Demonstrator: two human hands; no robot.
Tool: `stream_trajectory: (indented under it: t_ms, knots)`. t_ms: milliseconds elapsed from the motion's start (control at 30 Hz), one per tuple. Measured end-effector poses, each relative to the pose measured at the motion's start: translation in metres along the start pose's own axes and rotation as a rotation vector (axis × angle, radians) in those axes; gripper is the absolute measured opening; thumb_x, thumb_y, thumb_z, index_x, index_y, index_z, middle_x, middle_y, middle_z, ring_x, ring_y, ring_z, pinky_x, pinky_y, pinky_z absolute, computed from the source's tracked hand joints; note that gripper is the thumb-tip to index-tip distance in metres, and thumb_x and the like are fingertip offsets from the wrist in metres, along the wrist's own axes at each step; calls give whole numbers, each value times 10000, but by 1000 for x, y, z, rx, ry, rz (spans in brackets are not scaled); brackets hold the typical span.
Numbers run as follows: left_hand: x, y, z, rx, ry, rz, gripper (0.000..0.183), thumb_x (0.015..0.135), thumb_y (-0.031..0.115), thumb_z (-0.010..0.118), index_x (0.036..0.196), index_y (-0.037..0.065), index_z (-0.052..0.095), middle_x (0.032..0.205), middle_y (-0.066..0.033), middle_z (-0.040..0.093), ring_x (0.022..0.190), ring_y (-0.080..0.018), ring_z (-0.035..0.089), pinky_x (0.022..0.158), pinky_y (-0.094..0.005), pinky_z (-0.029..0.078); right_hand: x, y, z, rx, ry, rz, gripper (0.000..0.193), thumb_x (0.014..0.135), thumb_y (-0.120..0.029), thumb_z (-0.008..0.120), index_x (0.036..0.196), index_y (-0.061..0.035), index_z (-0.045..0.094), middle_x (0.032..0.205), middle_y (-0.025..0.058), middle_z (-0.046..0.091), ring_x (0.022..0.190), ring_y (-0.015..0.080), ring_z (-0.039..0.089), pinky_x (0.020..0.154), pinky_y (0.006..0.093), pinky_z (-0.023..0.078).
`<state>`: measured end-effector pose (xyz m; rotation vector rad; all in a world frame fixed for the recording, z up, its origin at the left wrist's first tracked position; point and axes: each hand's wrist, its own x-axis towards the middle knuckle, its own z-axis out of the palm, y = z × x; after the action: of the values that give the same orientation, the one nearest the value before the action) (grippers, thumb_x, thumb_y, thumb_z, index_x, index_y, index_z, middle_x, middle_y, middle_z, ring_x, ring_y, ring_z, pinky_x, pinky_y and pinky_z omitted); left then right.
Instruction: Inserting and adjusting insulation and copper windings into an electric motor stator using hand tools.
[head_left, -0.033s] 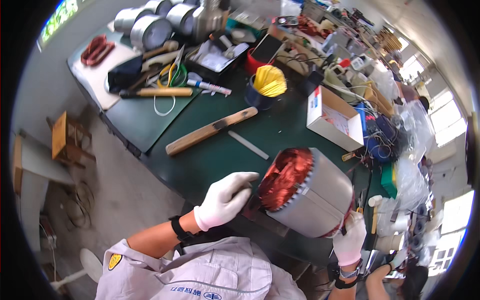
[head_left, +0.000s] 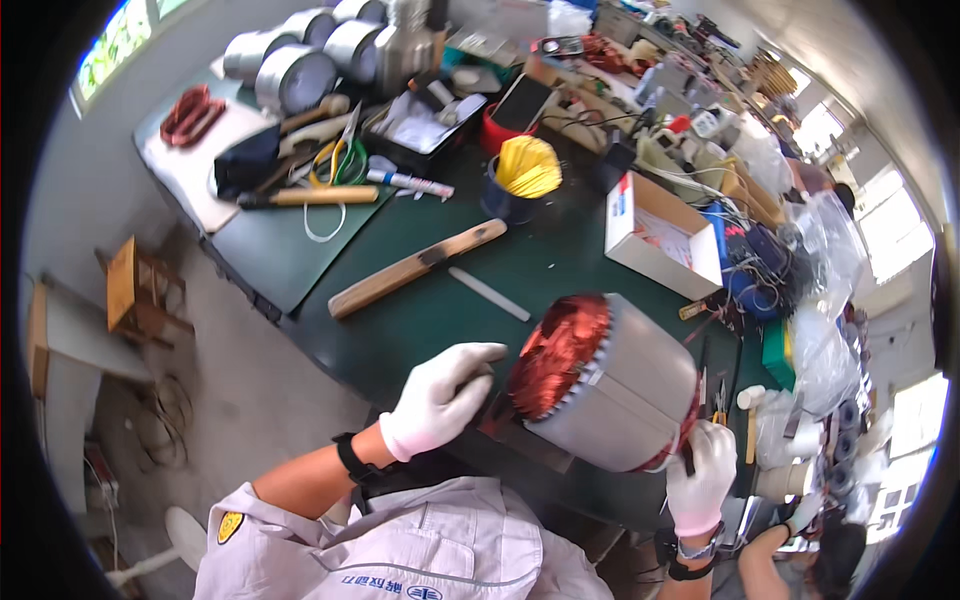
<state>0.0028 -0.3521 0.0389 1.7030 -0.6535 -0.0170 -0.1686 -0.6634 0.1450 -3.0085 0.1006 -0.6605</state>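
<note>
While cylinder [head_left: 635,385] slants lengthwise, coils [head_left: 560,355] face left | left hand [head_left: 437,402] unclenched | right hand [head_left: 703,475] at rim [head_left: 693,404] (grip unclear)

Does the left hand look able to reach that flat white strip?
Probably yes: the left hand appears to hold nothing, the white strip lies ahead of it, and nothing visible stands between them.

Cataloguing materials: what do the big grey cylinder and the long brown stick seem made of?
Grey cylinder: probably metal, satin, judging by its soft sheen and toothed rim. Brown stick: likely wood, worn, given its uneven tone and dark patch.
</note>
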Motion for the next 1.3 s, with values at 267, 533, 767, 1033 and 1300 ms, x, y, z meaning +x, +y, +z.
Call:
stream_trajectory:
  t_ms: [267, 533, 767, 1033, 1300]
  knots:
    - [136, 60, -12, 466, 99, 236, 152, 950, 31, 626, 1061, -12, 721, 988, -183, 728, 936, -334, 719, 857, -380, 561, -112, 39, 2, 189, 111, 258, 55, 818, -133, 779, 852, -94, 761, 827, 102, 734, 765, 321, 709, 693, 433, 578]
    - [276, -65, -42, 745, -92, 262, 229, 923, 172, 644, 961, -49, 687, 898, -257, 700, 876, -437, 689, 782, -472, 529, -132, 33, 44, 85, 27, 239, 167, 914, -219, 685, 792, -109, 658, 751, 72, 592, 745, 270, 668, 621, 411, 556]
    - [290, -60, 14, 862, -20, 326, 197, 885, 165, 707, 849, -21, 652, 856, -250, 688, 847, -452, 675, 755, -521, 532, -145, 32, 54, 101, 19, 323, 211, 960, -252, 663, 836, -80, 662, 809, 94, 610, 778, 291, 671, 650, 426, 561]
    - [332, -143, 3, 942, -43, 302, 279, 892, 115, 701, 1140, -8, 667, 1100, -248, 708, 1010, -438, 687, 880, -475, 561, -146, 36, 61, 99, 50, 275, 174, 939, -209, 667, 848, -64, 635, 821, 106, 588, 783, 303, 659, 676, 419, 552]
    - [366, -197, -25, 880, -22, 470, 376, 1017, 277, 582, 1305, 52, 673, 1199, -193, 708, 1061, -351, 714, 917, -471, 550, -149, 34, 57, 80, 103, 337, 173, 933, -204, 681, 846, -59, 640, 826, 100, 591, 784, 297, 656, 669, 431, 551]
